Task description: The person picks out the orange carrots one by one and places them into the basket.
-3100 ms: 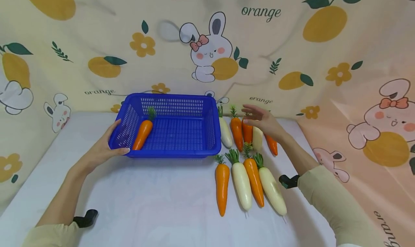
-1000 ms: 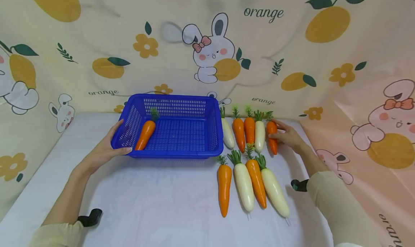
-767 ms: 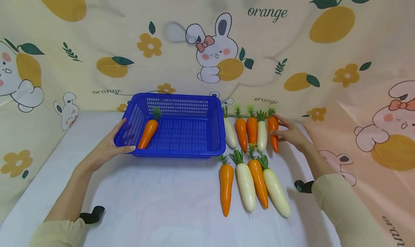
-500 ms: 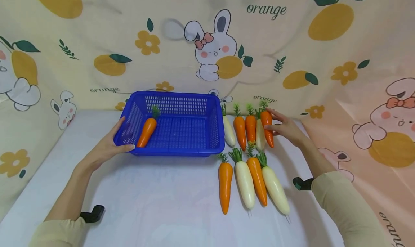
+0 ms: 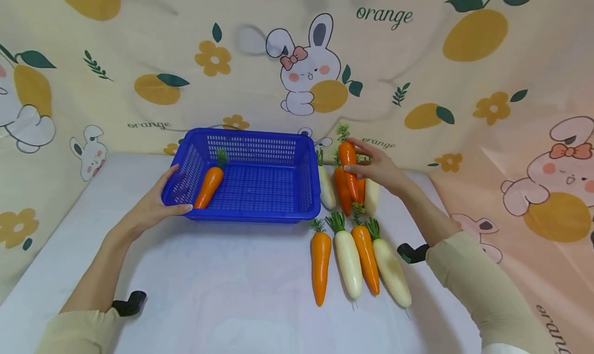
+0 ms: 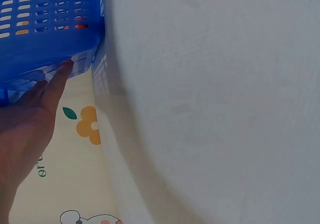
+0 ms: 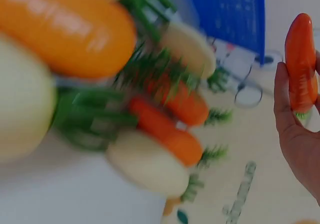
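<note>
My right hand (image 5: 381, 169) pinches a carrot (image 5: 346, 155) between thumb and fingers, raised over the back row, its green top up. In the right wrist view that orange carrot (image 7: 300, 58) stands clear of the others. My left hand (image 5: 149, 205) holds the left end of a blue plastic basket (image 5: 250, 218), thumb at the front corner and fingers along the outer wall. The left wrist view shows straight fingers (image 6: 57, 86) against the slotted side. Inside the basket, at its left, lies one orange carrot (image 5: 210, 186).
Right of the basket, the back row has white radishes (image 5: 327, 190) and carrots (image 5: 341, 191), partly hidden by my right hand. Before it lie two carrots (image 5: 320, 266) and two white radishes (image 5: 348, 266). A patterned cloth (image 5: 260, 101) rises behind the white table (image 5: 223, 292).
My right hand reached the rightmost back-row carrot, took hold of it, lifted it and carried it left towards the basket. The left hand has stayed on the basket.
</note>
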Demonstrator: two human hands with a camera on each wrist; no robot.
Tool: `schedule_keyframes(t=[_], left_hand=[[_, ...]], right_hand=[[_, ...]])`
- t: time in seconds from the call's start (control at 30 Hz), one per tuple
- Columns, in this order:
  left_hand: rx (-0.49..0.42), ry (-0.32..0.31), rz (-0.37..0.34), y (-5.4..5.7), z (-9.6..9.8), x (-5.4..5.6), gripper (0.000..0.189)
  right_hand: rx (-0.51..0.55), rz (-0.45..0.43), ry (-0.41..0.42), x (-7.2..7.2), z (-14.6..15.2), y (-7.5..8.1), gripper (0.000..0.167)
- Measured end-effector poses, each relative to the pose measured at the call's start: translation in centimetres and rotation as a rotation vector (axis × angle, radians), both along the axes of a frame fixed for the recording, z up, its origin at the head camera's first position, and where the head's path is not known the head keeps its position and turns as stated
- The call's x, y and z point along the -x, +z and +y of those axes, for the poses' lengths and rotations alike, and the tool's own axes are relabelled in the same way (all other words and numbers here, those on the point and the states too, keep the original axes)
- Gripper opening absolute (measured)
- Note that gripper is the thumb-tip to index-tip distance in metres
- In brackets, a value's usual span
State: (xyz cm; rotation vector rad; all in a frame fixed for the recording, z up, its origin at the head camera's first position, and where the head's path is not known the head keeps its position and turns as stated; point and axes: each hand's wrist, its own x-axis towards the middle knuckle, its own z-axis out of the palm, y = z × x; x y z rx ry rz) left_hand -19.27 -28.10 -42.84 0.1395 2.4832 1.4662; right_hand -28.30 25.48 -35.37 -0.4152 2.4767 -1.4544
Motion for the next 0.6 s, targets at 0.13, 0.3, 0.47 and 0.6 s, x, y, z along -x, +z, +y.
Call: schedule_keyframes(t=[0.13, 0.3, 0.47, 0.6], left_hand=[[0.003, 0.007, 0.000, 0.0, -0.2, -0.1, 0.109], [-0.002, 0.005, -0.002, 0.2, 0.0, -0.2, 0.109], [0.007, 0.009, -0.013, -0.2, 0.0, 0.1, 0.109], [-0.002, 0.012, -0.012, -0.2, 0.0, 0.1, 0.109]], right_hand=[[0.003, 0.012, 0.032, 0.8, -2.6, 0.1, 0.073], [-0.019, 0.001, 0.061, 1.4, -5.4, 0.1, 0.075], [-0.024, -0.010, 0.105, 1.7, -8.3, 0.6, 0.076], [-0.015, -0.012, 0.156, 2.0, -10.8, 0.6, 0.076]])
